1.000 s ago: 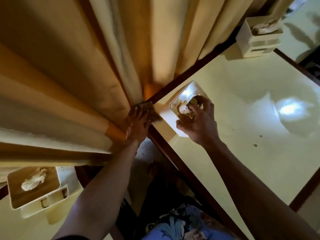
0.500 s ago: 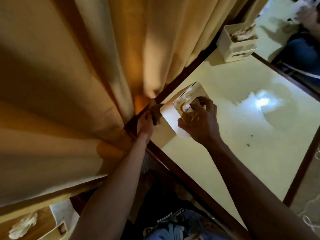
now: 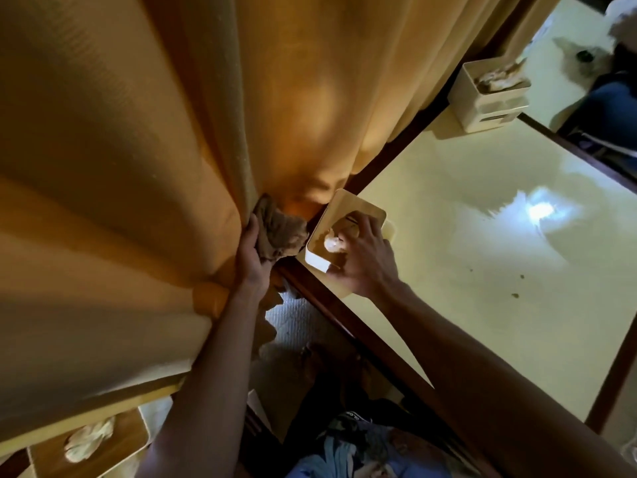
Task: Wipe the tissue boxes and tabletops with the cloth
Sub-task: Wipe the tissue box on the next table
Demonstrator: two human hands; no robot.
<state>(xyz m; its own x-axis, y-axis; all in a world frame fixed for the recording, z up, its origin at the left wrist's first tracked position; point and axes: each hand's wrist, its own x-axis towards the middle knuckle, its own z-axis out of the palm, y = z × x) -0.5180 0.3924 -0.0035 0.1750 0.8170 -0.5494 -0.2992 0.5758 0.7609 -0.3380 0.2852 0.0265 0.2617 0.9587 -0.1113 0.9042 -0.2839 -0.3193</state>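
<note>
A white tissue box (image 3: 339, 210) with a wood-tone top stands tilted at the near corner of a glossy cream tabletop (image 3: 482, 257). My right hand (image 3: 365, 260) grips it from above, fingers at the tissue opening. My left hand (image 3: 255, 257) holds a crumpled brown-grey cloth (image 3: 281, 231) pressed against the box's left side, right at the curtain. A second tissue box (image 3: 487, 96) sits at the table's far corner. A third tissue box (image 3: 89, 443) shows at the bottom left on another table.
A heavy orange curtain (image 3: 155, 167) hangs over the left half and touches the table's dark wooden edge (image 3: 348, 326). Small dark specks (image 3: 515, 294) lie on the tabletop. A person in blue (image 3: 610, 105) sits at the far right.
The view has shifted right and closer. My left hand has lifted the cloth off the table edge and up against the box's side. My right hand keeps its hold on the box.
</note>
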